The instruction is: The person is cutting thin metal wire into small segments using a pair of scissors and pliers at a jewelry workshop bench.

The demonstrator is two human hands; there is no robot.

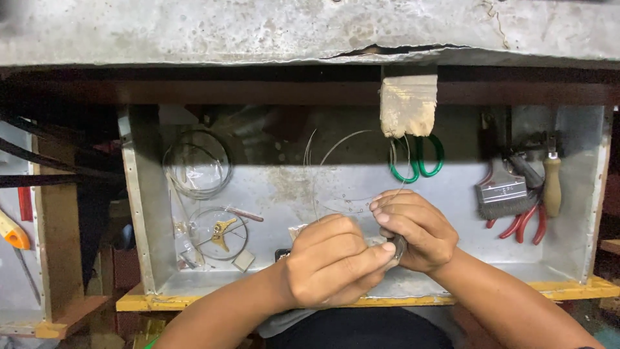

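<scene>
Two hands, left hand [329,262] and right hand [413,229], pinch thin wire [323,161] together, near centre of metal drawer [139,213]; green-handled scissors [416,158] far right.

Tray's right end: wire brush [502,196], wooden-handled tool [552,185], red-handled pliers [524,224]
Back wall: green-handled scissors [418,158]
Tray's left side: coiled wire [197,165], brass piece [222,232]

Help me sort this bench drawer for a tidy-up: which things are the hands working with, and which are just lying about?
In hand:
left hand
right hand
thin wire loop
small dark round piece

Lying about:
green-handled scissors
brush
red-handled pliers
wooden-handled tool
wire coil
metal drawer
</scene>
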